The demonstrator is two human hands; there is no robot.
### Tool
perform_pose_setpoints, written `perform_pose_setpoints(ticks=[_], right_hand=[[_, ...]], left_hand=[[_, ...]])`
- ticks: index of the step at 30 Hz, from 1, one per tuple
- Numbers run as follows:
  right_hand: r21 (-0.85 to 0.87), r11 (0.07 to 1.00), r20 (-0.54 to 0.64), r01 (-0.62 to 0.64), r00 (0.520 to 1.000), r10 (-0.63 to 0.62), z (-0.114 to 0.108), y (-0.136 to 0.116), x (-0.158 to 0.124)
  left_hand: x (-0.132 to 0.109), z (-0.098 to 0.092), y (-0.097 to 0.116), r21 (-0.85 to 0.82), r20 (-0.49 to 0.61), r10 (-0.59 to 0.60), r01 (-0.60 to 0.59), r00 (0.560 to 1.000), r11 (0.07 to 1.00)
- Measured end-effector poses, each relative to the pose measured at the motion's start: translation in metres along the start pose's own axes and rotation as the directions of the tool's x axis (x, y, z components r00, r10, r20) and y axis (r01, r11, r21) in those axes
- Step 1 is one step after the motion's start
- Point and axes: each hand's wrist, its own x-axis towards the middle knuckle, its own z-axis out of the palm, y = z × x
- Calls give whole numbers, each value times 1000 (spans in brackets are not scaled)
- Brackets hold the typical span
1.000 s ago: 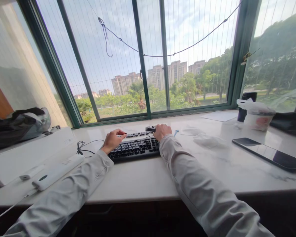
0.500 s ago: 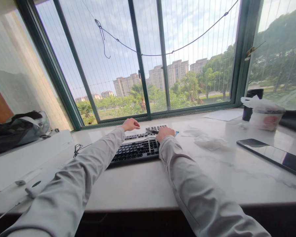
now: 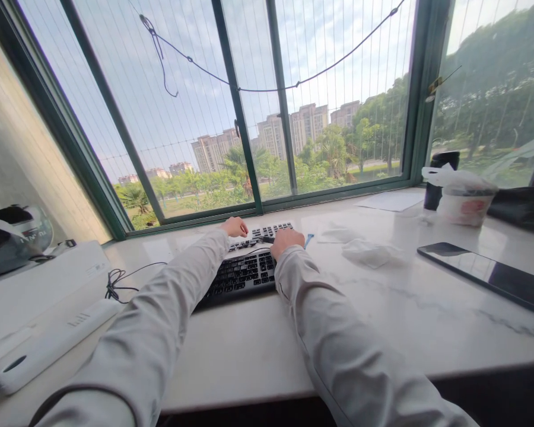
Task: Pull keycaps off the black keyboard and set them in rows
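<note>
A black keyboard (image 3: pixel 244 276) lies on the pale table in front of me. Just beyond it, black keycaps (image 3: pixel 273 230) are laid out in rows. My left hand (image 3: pixel 235 226) is above the left end of those rows with its fingers curled in; whatever may be between the fingertips is too small to make out. My right hand (image 3: pixel 288 242) is closed at the keyboard's far right corner. From its left side sticks out a slim black tool (image 3: pixel 266 239), its kind unclear. A blue strip (image 3: pixel 309 239) shows beyond the same hand.
Crumpled white tissues (image 3: pixel 369 252) lie to the right, with a phone (image 3: pixel 489 276) farther over. A bagged tub (image 3: pixel 465 201) and a dark cup stand near the window. On the left are a white power strip (image 3: pixel 57 341), a black cable (image 3: pixel 115 284) and a white box (image 3: pixel 48 284).
My view has turned slightly to the right, so the whole scene sits farther left. Both hands stay about the same place over the keyboard and keycaps.
</note>
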Motion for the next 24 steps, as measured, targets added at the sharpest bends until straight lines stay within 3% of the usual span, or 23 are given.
perform_pose_setpoints(ticks=[7, 14, 24], right_hand=[[7, 1000, 5, -3, 1000, 3, 0, -1, 0], [1, 1000, -4, 6, 1000, -6, 3, -1, 1], [4, 1000, 6, 20, 1000, -20, 4, -1, 2]], left_hand=[[11, 11, -9, 23, 52, 32, -33, 998, 999], [12, 9, -12, -1, 49, 12, -12, 999, 1000], [1, 8, -1, -80, 26, -15, 17, 1000, 997]])
